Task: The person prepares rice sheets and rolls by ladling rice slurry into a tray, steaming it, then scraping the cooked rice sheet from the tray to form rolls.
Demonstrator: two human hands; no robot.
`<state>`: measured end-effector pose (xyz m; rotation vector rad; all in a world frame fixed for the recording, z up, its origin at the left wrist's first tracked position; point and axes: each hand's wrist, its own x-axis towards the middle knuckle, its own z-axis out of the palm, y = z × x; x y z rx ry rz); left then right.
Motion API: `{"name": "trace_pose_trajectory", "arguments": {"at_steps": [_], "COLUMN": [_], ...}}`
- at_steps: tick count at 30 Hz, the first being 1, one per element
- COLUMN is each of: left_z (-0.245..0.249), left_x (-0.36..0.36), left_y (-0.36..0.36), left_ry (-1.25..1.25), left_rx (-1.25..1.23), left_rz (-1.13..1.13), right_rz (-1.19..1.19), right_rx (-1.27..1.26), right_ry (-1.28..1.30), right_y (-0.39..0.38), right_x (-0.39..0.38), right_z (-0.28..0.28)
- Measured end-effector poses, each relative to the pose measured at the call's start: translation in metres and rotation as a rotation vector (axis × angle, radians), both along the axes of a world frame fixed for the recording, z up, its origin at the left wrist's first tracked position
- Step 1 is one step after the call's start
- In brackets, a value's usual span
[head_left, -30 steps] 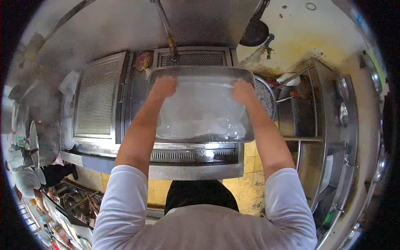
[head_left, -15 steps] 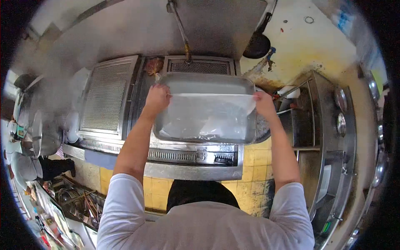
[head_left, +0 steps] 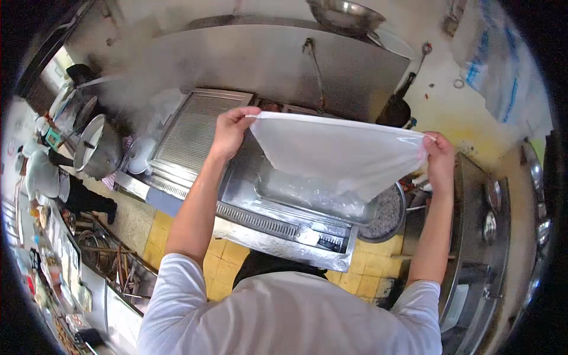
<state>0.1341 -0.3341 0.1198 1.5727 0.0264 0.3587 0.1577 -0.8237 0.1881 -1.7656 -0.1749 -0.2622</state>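
Note:
A thin, wet-looking white cloth (head_left: 331,145) hangs stretched between my hands, its straight top edge pulled nearly level. My left hand (head_left: 232,131) pinches its upper left corner between thumb and fingers. At the upper right corner my right hand (head_left: 441,160) is closed on the same edge. The cloth's lower part droops into or just over a rectangular metal tray (head_left: 265,188) with clear liquid in it. Part of the tray is hidden behind the cloth. Under the tray is the steel stove counter (head_left: 251,220).
A perforated steel plate (head_left: 201,133) lies left of the tray, with steam beyond. A round tub (head_left: 403,208) with grey speckled contents stands at right. A tap pipe (head_left: 318,77) and black pan (head_left: 395,111) are behind. A large pot (head_left: 109,157) and another person (head_left: 46,177) are at left.
Both hands have raised the cloth's top edge up from the tray and moved apart, so more cloth hangs out. The view has turned and shows more of the back wall.

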Motion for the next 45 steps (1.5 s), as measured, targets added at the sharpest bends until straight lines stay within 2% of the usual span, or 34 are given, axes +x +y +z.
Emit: {"name": "trace_pose_trajectory", "arguments": {"at_steps": [3, 6, 8, 9, 11, 14, 17, 19, 23, 24, 27, 28, 31, 37, 40, 45], "left_z": [0.04, 0.074, 0.087, 0.093, 0.116, 0.135, 0.157, 0.167, 0.174, 0.182, 0.183, 0.182, 0.181, 0.168, 0.167, 0.154], "left_x": [-0.015, -0.024, -0.025, -0.028, -0.039, -0.047, -0.054, -0.059, -0.065, -0.071, -0.074, -0.072, -0.079, -0.092, -0.104, -0.112], "left_y": [0.017, 0.035, 0.058, 0.07, 0.097, 0.154, 0.217, 0.261, 0.351, 0.372, 0.429, 0.446, 0.491, 0.552, 0.567, 0.594], "left_ry": [-0.03, -0.119, -0.275, -0.278, -0.378, -0.447, -0.545, -0.599, -0.506, -0.5, -0.525, -0.499, -0.468, -0.519, -0.533, -0.533], "left_rx": [0.024, 0.177, 0.26, 0.254, 0.423, 0.371, 0.308, 0.244, 0.185, 0.114, 0.156, 0.055, 0.057, 0.103, 0.223, 0.306], "left_rz": [-0.018, 0.129, 0.219, 0.225, 0.357, 0.347, 0.315, 0.313, 0.267, 0.157, 0.204, 0.153, 0.152, 0.235, 0.402, 0.422], "right_rz": [0.041, 0.082, -0.009, -0.004, -0.052, -0.104, -0.115, -0.147, -0.178, -0.192, -0.182, -0.193, -0.122, -0.1, -0.109, -0.137], "right_rx": [0.09, 0.019, -0.128, -0.134, -0.139, -0.171, -0.159, -0.173, -0.153, -0.143, -0.178, -0.189, -0.182, -0.24, -0.259, -0.282], "right_ry": [-0.073, -0.15, -0.199, -0.204, -0.272, -0.303, -0.359, -0.383, -0.341, -0.319, -0.264, -0.25, -0.205, -0.236, -0.255, -0.261], "right_y": [0.013, 0.034, 0.051, 0.062, 0.087, 0.117, 0.185, 0.231, 0.323, 0.349, 0.407, 0.432, 0.477, 0.545, 0.564, 0.577], "right_x": [-0.004, -0.02, -0.031, -0.036, -0.045, -0.047, -0.058, -0.06, -0.065, -0.068, -0.065, -0.07, -0.069, -0.085, -0.1, -0.126], "right_z": [0.042, 0.088, 0.115, 0.127, 0.148, 0.171, 0.188, 0.19, 0.19, 0.188, 0.182, 0.18, 0.172, 0.165, 0.166, 0.163]}}
